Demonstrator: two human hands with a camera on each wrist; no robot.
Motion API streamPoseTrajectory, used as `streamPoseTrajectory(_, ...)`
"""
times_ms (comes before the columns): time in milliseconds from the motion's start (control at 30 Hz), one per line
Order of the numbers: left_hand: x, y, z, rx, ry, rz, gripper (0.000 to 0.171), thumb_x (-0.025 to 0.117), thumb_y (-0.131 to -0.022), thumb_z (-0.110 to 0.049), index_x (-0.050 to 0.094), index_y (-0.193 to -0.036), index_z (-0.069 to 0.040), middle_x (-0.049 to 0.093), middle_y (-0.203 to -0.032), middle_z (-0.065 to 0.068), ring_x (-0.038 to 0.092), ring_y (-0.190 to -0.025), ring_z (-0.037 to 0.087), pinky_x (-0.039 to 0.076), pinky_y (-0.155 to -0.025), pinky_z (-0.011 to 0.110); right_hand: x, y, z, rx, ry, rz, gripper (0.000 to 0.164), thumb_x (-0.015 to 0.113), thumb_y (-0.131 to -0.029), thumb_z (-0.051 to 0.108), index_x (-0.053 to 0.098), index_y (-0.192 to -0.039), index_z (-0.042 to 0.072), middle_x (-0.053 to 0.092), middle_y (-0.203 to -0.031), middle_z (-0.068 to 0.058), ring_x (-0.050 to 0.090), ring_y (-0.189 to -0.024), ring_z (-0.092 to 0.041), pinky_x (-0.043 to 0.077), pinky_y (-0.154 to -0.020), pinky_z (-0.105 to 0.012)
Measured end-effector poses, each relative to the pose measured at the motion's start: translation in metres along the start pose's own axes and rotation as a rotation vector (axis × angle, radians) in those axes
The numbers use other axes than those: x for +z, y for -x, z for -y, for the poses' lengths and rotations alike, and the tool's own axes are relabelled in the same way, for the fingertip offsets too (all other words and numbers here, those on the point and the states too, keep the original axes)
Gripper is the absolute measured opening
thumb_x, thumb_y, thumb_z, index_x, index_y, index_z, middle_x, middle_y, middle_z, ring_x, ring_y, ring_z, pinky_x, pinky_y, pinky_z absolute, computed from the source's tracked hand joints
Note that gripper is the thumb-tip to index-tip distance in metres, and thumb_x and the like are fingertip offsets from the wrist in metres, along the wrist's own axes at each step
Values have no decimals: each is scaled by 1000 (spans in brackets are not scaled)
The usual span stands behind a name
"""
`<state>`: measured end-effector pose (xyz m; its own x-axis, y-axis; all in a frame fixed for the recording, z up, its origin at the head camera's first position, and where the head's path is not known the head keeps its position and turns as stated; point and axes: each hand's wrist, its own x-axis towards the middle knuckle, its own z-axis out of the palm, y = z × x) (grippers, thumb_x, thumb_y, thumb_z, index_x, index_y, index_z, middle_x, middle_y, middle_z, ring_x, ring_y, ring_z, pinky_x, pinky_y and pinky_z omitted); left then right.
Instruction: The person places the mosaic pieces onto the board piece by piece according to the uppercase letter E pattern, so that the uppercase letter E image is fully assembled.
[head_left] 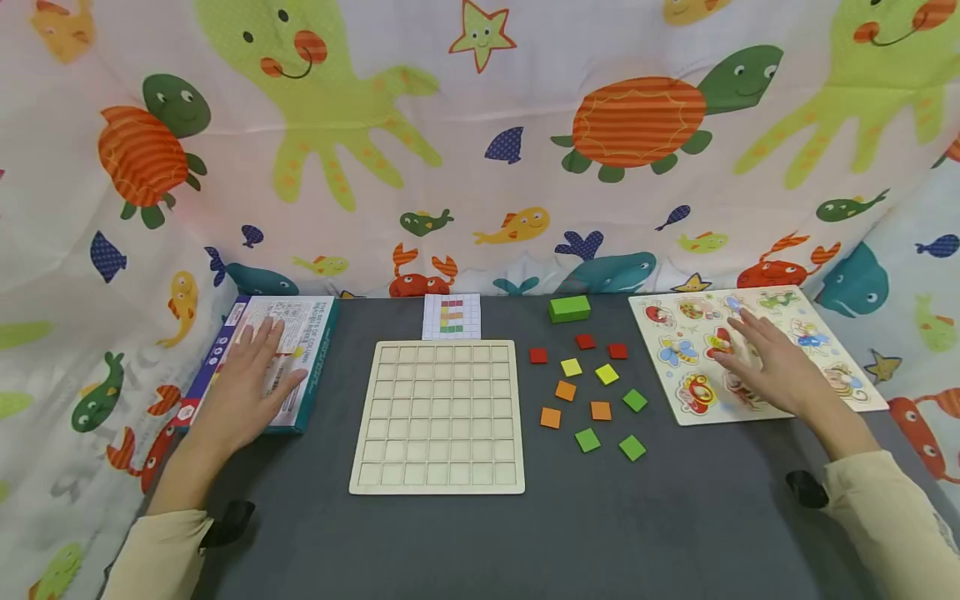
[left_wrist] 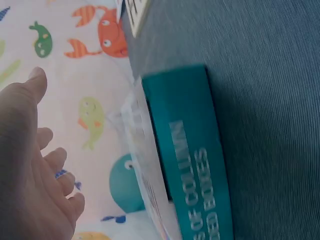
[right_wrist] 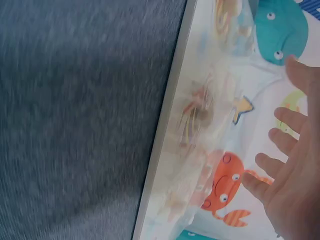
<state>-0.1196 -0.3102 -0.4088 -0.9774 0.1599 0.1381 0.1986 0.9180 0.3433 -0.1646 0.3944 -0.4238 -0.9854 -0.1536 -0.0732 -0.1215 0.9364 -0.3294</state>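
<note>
The left hand (head_left: pixel 243 387) hovers over the box (head_left: pixel 303 342) at the left of the table (head_left: pixel 450 542), the right hand (head_left: pixel 776 367) over the picture board (head_left: pixel 720 406) at its right, seemingly apart from both by the wrist views; neither grips anything, the fingers lying relaxed and loosely spread. Good handling here, I judge, means keeping each palm level and pressure light so neither thing slides, and the right hand clear of the loose coloured tiles (head_left: pixel 566 391) between the grid board (head_left: pixel 442 417) and the picture board

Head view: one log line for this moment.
left hand: over box; right hand: over picture board; held: nothing; tiles: beside bare grid board
</note>
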Motion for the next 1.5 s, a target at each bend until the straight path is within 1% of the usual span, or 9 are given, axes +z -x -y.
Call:
streamPoseTrajectory(100,6,-1,-10,21,0,-14,81,54,-97,-48,14,-158,-11,12,-162,18,3,-149,41,0,-116,62,3,2,6,-17,-21,-5,80,60,-96,44,30,-149,-6,10,-159,-29,10,-143,-52,22,-100,-76)
streamPoseTrajectory(233,14,1,-20,25,14,3,84,56,-96,-48,14,-159,-13,9,-163,15,-2,-149,39,1,-115,64,8,2,16,-44,-47,-12,80,64,-94,41,31,-149,-6,11,-158,-30,14,-141,-54,24,-99,-77)
streamPoseTrajectory(433,24,10,-32,3,28,55,86,58,-94,-51,11,-159,-20,1,-165,8,0,-149,40,17,-107,73,12,0,29,-56,-87,-27,82,66,-94,38,25,-152,-3,11,-158,-30,17,-139,-56,25,-98,-77)
streamPoseTrajectory(567,32,17,-39,24,29,56,90,66,-91,-46,12,-159,-20,6,-165,11,5,-148,42,23,-105,73,14,-2,40,-78,-108,-21,78,65,-94,36,28,-151,-3,17,-157,-30,22,-138,-55,27,-99,-75)
streamPoseTrajectory(767,47,27,-51,95,-9,104,91,69,-89,-47,20,-158,-14,17,-162,16,13,-146,44,21,-110,67,21,-7,61,-134,-146,-37,72,68,-94,28,33,-149,-2,27,-153,-30,29,-136,-53,30,-101,-72)
streamPoseTrajectory(900,52,37,-60,93,14,147,88,68,-89,-48,26,-156,-10,20,-161,16,18,-145,45,24,-110,66,29,-12,79,-170,-162,-36,72,70,-92,23,34,-150,0,32,-152,-28,32,-136,-50,31,-103,-68)
streamPoseTrajectory(1000,55,41,-64,78,16,173,90,69,-89,-48,25,-156,-9,19,-161,16,21,-144,46,27,-108,66,34,-17,92,-196,-166,-36,67,70,-92,20,38,-148,0,36,-150,-27,33,-137,-48,31,-106,-65)
streamPoseTrajectory(1200,66,49,-67,82,4,214,95,69,-86,-54,25,-156,-7,19,-161,18,21,-144,46,25,-112,62,45,-33,123,-313,-170,-45,51,70,-91,12,52,-137,-3,52,-138,-25,48,-127,-42,40,-102,-59)
streamPoseTrajectory(1500,75,55,-68,135,18,265,100,68,-81,-62,29,-155,-7,22,-161,16,20,-144,46,21,-112,64,62,-57,168,-427,-199,-14,42,71,-90,8,60,-129,-3,61,-128,-20,58,-117,-38,47,-98,-52)
